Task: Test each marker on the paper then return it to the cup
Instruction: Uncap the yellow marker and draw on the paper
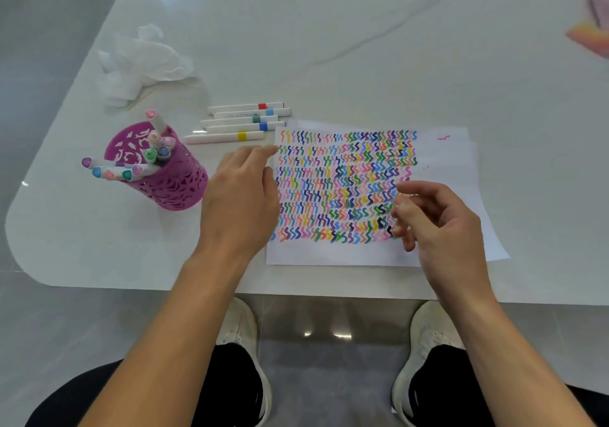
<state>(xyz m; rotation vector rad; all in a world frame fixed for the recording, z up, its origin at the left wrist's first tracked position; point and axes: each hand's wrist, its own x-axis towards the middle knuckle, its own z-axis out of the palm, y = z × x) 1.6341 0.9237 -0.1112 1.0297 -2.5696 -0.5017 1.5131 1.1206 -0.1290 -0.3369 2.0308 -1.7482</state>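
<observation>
My left grip [240,192] lies released at the paper's [445,163] edge, my blurred right grip [438,222] seems loosely empty, and I'd take the light, stiff, slick yellow-banded marker [224,137] on the desk [362,47] mid-barrel.

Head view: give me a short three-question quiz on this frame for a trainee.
1. How many loose markers lie on the table, outside the cup?
2. The left hand: A grips a marker; B has straight fingers, tips at the left edge of the paper; C reaches into the cup.
3. True or false: the cup is empty.
Key: 1 five; 2 B; 3 false.
</observation>
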